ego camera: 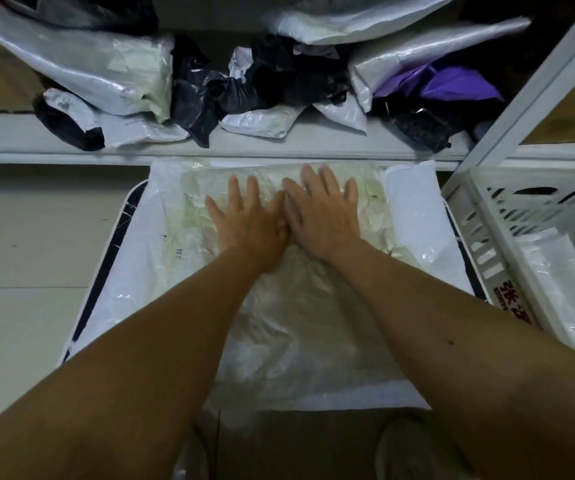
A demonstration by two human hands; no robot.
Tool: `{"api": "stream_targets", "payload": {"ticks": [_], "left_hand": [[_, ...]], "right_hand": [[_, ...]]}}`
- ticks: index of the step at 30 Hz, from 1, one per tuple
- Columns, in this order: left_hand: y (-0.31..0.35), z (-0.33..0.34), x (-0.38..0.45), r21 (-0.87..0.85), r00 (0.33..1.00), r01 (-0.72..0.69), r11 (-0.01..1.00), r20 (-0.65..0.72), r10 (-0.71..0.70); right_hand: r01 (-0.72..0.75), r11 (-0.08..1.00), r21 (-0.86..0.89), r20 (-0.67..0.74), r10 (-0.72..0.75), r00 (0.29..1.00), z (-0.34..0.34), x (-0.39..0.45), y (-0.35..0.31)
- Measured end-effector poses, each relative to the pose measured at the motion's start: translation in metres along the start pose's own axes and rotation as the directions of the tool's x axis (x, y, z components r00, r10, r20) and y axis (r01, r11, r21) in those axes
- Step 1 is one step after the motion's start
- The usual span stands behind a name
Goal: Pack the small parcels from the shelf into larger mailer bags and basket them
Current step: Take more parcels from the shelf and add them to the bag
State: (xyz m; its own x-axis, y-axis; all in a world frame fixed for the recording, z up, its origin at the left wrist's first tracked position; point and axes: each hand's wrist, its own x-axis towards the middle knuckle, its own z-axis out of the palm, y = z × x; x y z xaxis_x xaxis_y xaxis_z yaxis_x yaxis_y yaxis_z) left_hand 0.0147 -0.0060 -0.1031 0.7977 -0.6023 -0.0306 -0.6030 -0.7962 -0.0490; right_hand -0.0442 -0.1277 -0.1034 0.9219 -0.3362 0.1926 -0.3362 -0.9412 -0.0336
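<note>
**Packing station: large mailer bag under both hands**

- Large white mailer bag (pixel 414 216): lying flat just below the front edge of the shelf (pixel 37 140), on a white-rimmed surface whose kind cannot be told. Crinkled pale plastic is showing through or lying across its middle; which, cannot be told.
- Left hand (pixel 248 220): pressing palm-down on the middle of the mailer bag, fingers straight and spread, gripping nothing.
- Right hand (pixel 320 213): pressing palm-down just beside the left hand, touching it at the thumb side, fingers straight and spread, gripping nothing.
- Small parcels (pixel 258 121): sitting heaped along the shelf, beyond the mailer bag. White, silver-grey and black poly-wrapped pieces are lying jumbled and overlapping.
- Purple parcel (pixel 459 83): lying in the heap towards its right end, beyond the mailer bag's far right corner.
- White slotted basket (pixel 497 244): standing just beside the mailer bag's right edge, red characters showing on its near wall.
- Packed white bag (pixel 570 289): lying inside the basket.
- Floor (pixel 30 244): pale tiles showing left of the mailer bag.
</note>
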Motion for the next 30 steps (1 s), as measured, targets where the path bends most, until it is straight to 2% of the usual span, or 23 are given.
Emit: {"api": "stream_targets", "payload": {"ticks": [2,4,6,10,12,14,15,16,18,19,20,22,24,26,28,29,30], "left_hand": [[-0.004,0.012,0.005,-0.024,0.992,0.007,1.0,0.123,-0.004],[-0.01,0.019,0.007,-0.045,0.985,0.019,0.999,0.175,-0.011],[-0.013,0.023,0.008,-0.083,0.984,0.035,0.996,0.18,-0.019],[-0.022,0.024,0.012,-0.2,0.988,0.077,0.977,0.146,-0.048],[-0.037,0.027,0.015,-0.252,0.99,0.04,0.967,0.144,-0.003],[-0.054,0.021,0.015,-0.378,0.99,0.009,0.926,0.136,0.046],[-0.06,0.013,0.015,-0.494,0.989,0.043,0.869,0.141,0.032],[-0.067,0.003,0.011,-0.632,0.988,0.114,0.766,0.153,-0.02],[-0.082,-0.013,0.008,-0.843,0.968,0.246,0.478,0.185,-0.171],[-0.09,-0.019,0.005,-0.889,0.944,0.287,0.358,0.197,-0.266],[-0.097,-0.021,0.003,-0.908,0.922,0.297,0.295,0.193,-0.336],[-0.107,-0.024,-0.004,-0.898,0.886,0.346,0.273,0.216,-0.41],[-0.11,-0.023,-0.015,-0.86,0.853,0.433,0.268,0.296,-0.43],[-0.109,-0.02,-0.029,-0.814,0.803,0.534,0.229,0.404,-0.438],[-0.109,-0.016,-0.04,-0.793,0.757,0.592,0.145,0.486,-0.437],[-0.109,-0.012,-0.043,-0.795,0.745,0.599,0.096,0.509,-0.43],[-0.109,-0.009,-0.045,-0.8,0.744,0.598,0.057,0.527,-0.411]], "right_hand": [[0.02,1.0,-0.002,0.252,-0.019,0.967,0.006,0.009,0.007],[-0.112,0.992,0.052,0.41,0.081,0.908,0.013,0.01,0.017],[-0.254,0.962,0.098,0.446,0.185,0.875,0.02,0.007,0.021],[-0.453,0.89,0.044,0.438,0.39,0.81,0.02,0.001,0.027],[-0.487,0.873,0.006,0.448,0.433,0.782,0.019,-0.002,0.034],[-0.483,0.875,-0.017,0.484,0.43,0.762,0.016,-0.005,0.041],[-0.484,0.875,-0.017,0.505,0.426,0.751,0.013,-0.005,0.043],[-0.49,0.872,-0.02,0.518,0.428,0.741,0.009,-0.005,0.043],[-0.486,0.871,-0.066,0.506,0.45,0.736,0.001,-0.005,0.034],[-0.476,0.875,-0.094,0.47,0.46,0.753,-0.003,-0.006,0.024],[-0.462,0.882,-0.094,0.427,0.455,0.781,-0.008,-0.008,0.012],[-0.397,0.918,0.008,0.347,0.37,0.862,-0.018,-0.017,-0.02],[-0.273,0.949,0.155,0.266,0.226,0.937,-0.021,-0.036,-0.057],[-0.107,0.973,0.205,0.061,0.097,0.993,-0.024,-0.063,-0.093],[0.136,0.958,0.252,-0.195,-0.087,0.977,-0.029,-0.094,-0.119],[0.282,0.924,0.26,-0.246,-0.219,0.944,-0.031,-0.112,-0.128],[0.425,0.868,0.257,-0.229,-0.372,0.899,-0.033,-0.129,-0.133]]}}
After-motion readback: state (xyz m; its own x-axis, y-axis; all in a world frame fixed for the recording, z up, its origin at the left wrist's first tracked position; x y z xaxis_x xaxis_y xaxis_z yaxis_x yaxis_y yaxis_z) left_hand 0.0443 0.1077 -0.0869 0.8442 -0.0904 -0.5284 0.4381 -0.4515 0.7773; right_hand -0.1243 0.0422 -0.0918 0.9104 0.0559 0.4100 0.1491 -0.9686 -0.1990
